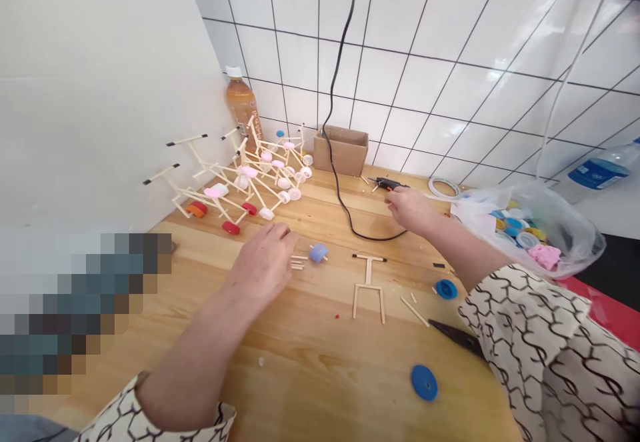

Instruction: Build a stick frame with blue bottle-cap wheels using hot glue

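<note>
My left hand hangs palm down over the wooden tabletop, fingers apart and holding nothing, next to several short wooden sticks. Just beyond them lies a blue bottle cap on a stick. My right hand is at the rear of a black hot glue gun, its fingers against the gun, though a grip is hard to judge. Between my hands lies a flat T-shaped stick frame. Further left, a heap of stick frames with bottle-cap wheels leans against the white wall.
A cardboard box, an orange drink bottle and a black cable stand by the tiled wall. To the right are a tape roll, a plastic bag of caps, and loose blue caps. A pixelated patch covers the lower left.
</note>
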Demonstrator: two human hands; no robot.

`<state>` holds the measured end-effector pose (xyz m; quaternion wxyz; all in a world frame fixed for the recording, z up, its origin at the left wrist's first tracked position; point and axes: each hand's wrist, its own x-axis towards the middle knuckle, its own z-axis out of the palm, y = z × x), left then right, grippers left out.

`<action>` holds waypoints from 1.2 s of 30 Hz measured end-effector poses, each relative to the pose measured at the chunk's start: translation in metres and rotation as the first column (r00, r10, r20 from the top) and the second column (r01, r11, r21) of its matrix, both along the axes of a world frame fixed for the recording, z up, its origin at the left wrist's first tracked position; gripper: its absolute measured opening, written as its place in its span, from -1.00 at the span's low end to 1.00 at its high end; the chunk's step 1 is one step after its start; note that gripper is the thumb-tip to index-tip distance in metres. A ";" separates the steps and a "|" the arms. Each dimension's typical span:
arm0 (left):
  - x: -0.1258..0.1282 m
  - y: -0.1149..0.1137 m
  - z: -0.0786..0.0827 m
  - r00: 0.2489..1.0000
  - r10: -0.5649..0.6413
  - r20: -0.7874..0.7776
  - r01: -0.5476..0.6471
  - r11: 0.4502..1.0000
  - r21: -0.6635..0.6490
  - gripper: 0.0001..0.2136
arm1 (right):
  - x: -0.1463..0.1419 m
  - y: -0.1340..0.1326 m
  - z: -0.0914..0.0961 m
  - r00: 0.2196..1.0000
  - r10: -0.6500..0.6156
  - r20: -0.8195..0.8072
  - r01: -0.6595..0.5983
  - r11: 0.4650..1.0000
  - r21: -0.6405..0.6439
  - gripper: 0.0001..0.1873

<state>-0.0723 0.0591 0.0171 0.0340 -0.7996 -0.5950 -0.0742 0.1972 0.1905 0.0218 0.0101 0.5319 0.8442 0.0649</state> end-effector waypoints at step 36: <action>0.010 -0.005 -0.003 0.995 -0.094 0.039 0.094 0.996 0.000 -0.84 | -0.047 0.112 -0.027 0.920 -0.262 -0.291 0.288 0.956 0.051 -0.81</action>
